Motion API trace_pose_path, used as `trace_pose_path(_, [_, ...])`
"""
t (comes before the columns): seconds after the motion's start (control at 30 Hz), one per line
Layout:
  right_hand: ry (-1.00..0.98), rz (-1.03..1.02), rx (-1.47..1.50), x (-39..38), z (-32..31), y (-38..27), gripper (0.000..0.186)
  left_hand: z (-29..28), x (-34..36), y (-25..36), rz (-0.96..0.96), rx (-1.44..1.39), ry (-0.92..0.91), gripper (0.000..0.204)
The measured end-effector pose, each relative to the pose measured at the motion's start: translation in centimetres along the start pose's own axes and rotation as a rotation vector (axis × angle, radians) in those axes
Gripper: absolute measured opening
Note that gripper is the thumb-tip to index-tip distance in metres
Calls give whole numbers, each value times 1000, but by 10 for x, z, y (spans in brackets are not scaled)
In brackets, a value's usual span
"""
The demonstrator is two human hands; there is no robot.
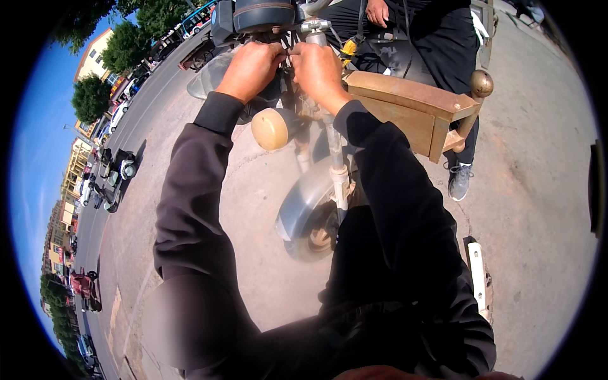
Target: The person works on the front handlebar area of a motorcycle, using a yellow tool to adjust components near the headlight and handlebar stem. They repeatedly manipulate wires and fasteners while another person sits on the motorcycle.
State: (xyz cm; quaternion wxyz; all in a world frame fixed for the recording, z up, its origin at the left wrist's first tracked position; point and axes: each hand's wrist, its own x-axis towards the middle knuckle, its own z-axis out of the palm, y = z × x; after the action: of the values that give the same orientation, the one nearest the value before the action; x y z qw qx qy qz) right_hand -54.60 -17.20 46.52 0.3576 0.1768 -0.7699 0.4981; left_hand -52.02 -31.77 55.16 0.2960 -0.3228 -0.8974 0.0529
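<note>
My left hand and my right hand meet at the front of a two-wheeled motor vehicle, fingertips almost touching. Both are closed in a pinch, among thin dark wires below the handlebar area. What exactly they grip is hidden by the fingers. Beneath my left wrist sits a round yellowish lamp. A dark rounded housing is above my hands. Under my right forearm, the metal fork leg runs down to the front wheel with its shiny mudguard.
To the right stands a wooden frame with a round knob. Behind it is another person in dark trousers, one hand showing. A long white object lies on the pavement. Parked scooters line the road at left.
</note>
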Motion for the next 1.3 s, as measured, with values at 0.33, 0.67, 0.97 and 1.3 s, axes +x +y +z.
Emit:
trace_pose_path(0.33, [-15, 20, 42, -3, -1, -4, 13, 1, 6, 5, -924, -1236, -314, 29])
trace_pose_path(0.67, [-21, 61, 14, -1, -1, -4, 14, 5, -9, 2, 66, 29, 144, 18])
trace_pose_path(0.97, [18, -13, -82, -4, -3, -8, 12, 18, 3, 1, -310, -88, -94, 24])
trace_pose_path(1.3, [45, -36, -83, 0, 2, 3, 15, -1, -2, 14, -587, -643, -54, 26])
